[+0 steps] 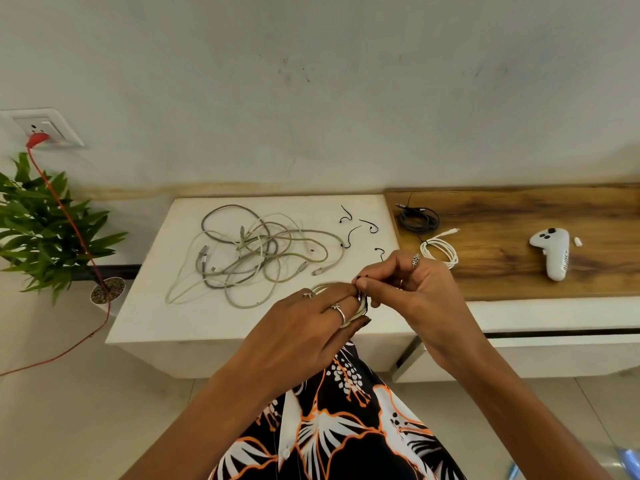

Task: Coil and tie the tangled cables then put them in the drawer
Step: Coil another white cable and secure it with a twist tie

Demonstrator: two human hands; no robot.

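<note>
You face a pale plastered wall [346,98] carrying a few dark scuffs, with a white socket plate [41,128] at your far left and a red plug [36,138] in it. Below stand a white table [145,317] and a wood-topped unit [519,278], on what looks like a pale tiled floor [86,410]. A leafy potted plant [45,230] sits at left.

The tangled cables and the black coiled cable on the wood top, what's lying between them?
In the head view, several loose black ties lie on the white surface between the tangled cables and the black coiled cable.
</note>
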